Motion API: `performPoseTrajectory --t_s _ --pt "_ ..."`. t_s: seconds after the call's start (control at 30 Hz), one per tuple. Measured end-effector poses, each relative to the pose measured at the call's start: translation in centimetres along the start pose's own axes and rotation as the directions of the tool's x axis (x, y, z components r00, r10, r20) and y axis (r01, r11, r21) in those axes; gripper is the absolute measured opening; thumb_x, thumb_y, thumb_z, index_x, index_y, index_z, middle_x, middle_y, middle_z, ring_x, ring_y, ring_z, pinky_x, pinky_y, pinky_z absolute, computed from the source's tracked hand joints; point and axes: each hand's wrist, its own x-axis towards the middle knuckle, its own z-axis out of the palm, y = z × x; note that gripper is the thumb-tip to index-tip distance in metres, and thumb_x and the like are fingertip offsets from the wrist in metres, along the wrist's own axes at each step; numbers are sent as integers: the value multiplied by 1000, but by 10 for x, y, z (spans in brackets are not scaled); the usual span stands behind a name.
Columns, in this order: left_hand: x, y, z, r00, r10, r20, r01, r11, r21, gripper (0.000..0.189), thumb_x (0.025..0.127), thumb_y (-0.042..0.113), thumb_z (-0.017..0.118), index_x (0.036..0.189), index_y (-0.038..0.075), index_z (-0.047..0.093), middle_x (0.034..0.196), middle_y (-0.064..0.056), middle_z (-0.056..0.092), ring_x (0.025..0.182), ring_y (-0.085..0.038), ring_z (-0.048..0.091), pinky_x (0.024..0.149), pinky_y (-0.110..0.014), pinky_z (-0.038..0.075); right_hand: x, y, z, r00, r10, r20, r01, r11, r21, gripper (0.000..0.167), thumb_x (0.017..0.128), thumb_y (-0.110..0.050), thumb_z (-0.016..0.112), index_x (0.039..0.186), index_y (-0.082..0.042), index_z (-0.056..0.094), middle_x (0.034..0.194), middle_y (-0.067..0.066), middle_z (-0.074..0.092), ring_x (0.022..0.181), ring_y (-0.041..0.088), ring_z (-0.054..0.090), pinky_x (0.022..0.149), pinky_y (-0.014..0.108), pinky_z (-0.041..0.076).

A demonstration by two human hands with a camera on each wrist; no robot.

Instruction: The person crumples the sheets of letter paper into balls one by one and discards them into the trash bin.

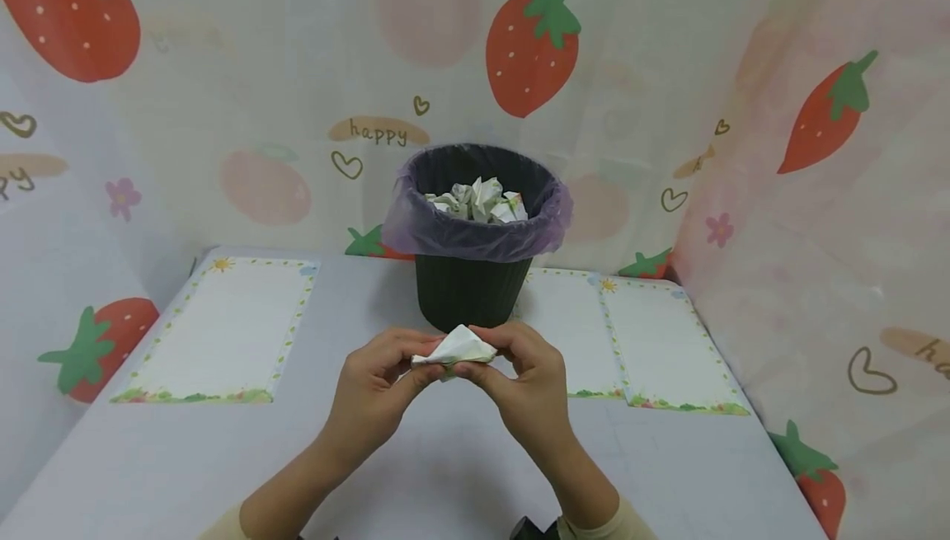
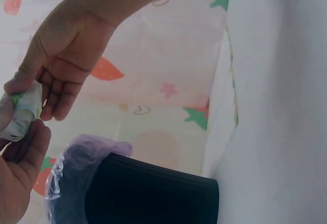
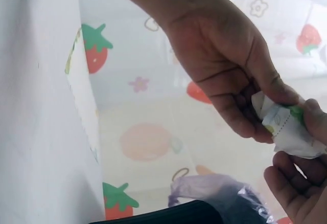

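A crumpled piece of printed paper [image 1: 462, 345] is held up above the table, in front of the bin. My left hand [image 1: 380, 375] pinches its left end between thumb and fingers. The right hand [image 1: 529, 375] pinches the other end in the same way. In the left wrist view the paper [image 2: 25, 112] shows folds and a green print, with both hands around it. The right wrist view shows the paper [image 3: 294, 132] bunched between the two thumbs and the fingers.
A dark bin [image 1: 469, 288] with a purple liner [image 1: 404, 223] stands at the back, holding several crumpled papers [image 1: 482, 198]. One flat bordered sheet [image 1: 223, 330] lies on the left of the table. Two more sheets [image 1: 671, 342] overlap on the right. Strawberry-patterned curtains [image 1: 297, 70] enclose the table.
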Motion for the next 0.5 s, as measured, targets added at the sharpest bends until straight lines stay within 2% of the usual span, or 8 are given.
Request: performPoseTrajectory --t_s 0.13,0.27,0.37,0.5 --pt "3 2 1 998 -56 11 56 998 39 26 87 2 79 112 9 76 114 -5 72 101 -17 69 81 -29 62 1 5 -2 1000 -9 -8 8 998 -54 27 77 -3 88 100 -7 76 93 5 71 87 15 63 78 23 55" --pt "6 1 0 987 -158 18 157 986 50 32 89 12 80 121 17 73 117 1 72 97 -16 69 79 -27 61 4 11 -4 1000 27 -8 -27 998 -52 23 79 -3 86 98 -8 75 90 4 68 86 15 62 77 23 54" --pt "8 1 -2 975 -220 29 219 975 18 37 90 14 79 126 18 70 122 2 70 102 -18 68 83 -28 61 6 12 -7 999 43 -16 -43 998 -46 23 79 -3 86 99 -7 75 90 5 68 87 16 62 78 24 55" --pt "10 1 -10 968 -249 26 249 968 -11 43 90 10 79 131 15 66 127 -1 68 112 -24 67 88 -28 60 8 13 -11 997 65 -30 -67 996 -54 24 79 -5 87 100 -8 75 92 5 70 89 16 63 81 25 55"
